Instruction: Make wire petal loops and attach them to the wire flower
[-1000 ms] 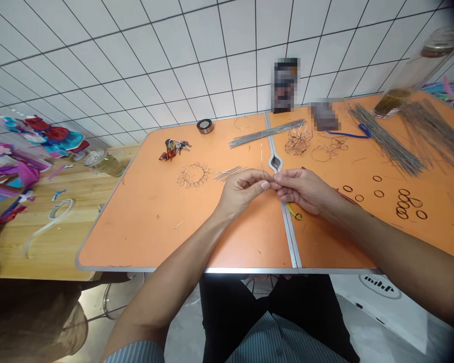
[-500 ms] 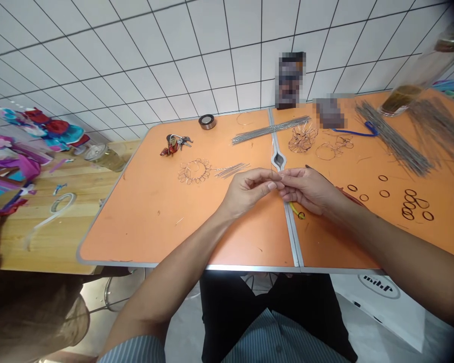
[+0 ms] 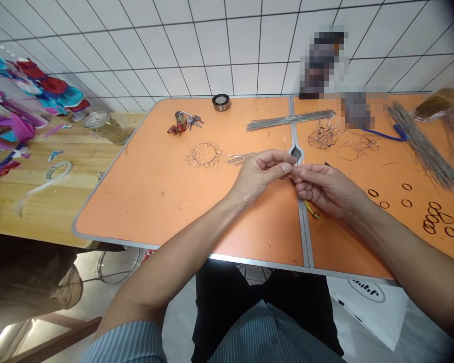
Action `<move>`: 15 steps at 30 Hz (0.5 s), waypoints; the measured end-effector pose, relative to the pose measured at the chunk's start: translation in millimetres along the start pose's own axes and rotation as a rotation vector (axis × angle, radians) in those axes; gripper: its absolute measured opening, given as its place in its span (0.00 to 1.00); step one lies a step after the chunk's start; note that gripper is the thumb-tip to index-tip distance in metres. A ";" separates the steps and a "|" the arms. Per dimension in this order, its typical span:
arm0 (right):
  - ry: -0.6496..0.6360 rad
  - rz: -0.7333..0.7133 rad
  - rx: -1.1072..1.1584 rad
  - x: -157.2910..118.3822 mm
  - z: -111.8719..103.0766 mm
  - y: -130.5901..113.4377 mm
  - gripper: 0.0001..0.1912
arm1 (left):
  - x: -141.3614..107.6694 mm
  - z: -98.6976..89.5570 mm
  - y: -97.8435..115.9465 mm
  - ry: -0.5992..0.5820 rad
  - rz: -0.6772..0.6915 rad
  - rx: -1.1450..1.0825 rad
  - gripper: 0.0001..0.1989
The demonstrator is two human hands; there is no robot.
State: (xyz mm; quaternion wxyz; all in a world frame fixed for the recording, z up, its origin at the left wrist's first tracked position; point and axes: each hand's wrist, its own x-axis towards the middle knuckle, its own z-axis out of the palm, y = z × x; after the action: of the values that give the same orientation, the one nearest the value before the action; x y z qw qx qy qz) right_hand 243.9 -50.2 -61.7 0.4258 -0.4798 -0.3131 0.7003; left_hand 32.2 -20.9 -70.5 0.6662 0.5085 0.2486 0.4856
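My left hand point(image 3: 260, 174) and my right hand point(image 3: 327, 187) meet above the orange table point(image 3: 227, 222), near its centre seam. Both are closed in a fingertip pinch on a thin wire point(image 3: 285, 142), whose fine end sticks up beyond the fingers. The rest of the wire is hidden by my fingers. Under my right hand lies a tool with a yellow handle point(image 3: 312, 209), mostly covered. To the left of my hands are a flower-like looped wire ring point(image 3: 203, 155) and a few short straight wires point(image 3: 239, 158).
A bundle of straight wires point(image 3: 283, 121) lies at the back, with a tape roll point(image 3: 221, 102) and keys point(image 3: 189, 121) farther left. On the right are coiled wire shapes point(image 3: 323, 135), several dark rings point(image 3: 406, 203), a larger wire bundle point(image 3: 426, 146) and a jar point(image 3: 437, 104).
The view has shifted, so the table items sit farther right in the picture. Both hands stay together in their pinch; the wire end above the fingers shows more clearly.
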 end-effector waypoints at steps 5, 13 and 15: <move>-0.006 0.011 -0.034 -0.7 -0.2 0.2 0.17 | -1.1 3.7 4.5 -0.020 0.010 -0.021 0.26; 0.009 0.011 0.036 3.5 -0.5 -0.7 0.16 | 1.5 0.1 2.5 0.003 -0.004 -0.100 0.25; 0.001 0.010 0.027 3.5 -0.5 -0.4 0.15 | 1.6 1.4 1.8 -0.015 0.004 -0.082 0.25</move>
State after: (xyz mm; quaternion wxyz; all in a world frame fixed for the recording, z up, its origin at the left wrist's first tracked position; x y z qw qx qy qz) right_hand 243.8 -46.9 -62.9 0.4290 -0.4758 -0.3009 0.7064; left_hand 33.3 -20.1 -68.1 0.6872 0.4850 0.2226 0.4929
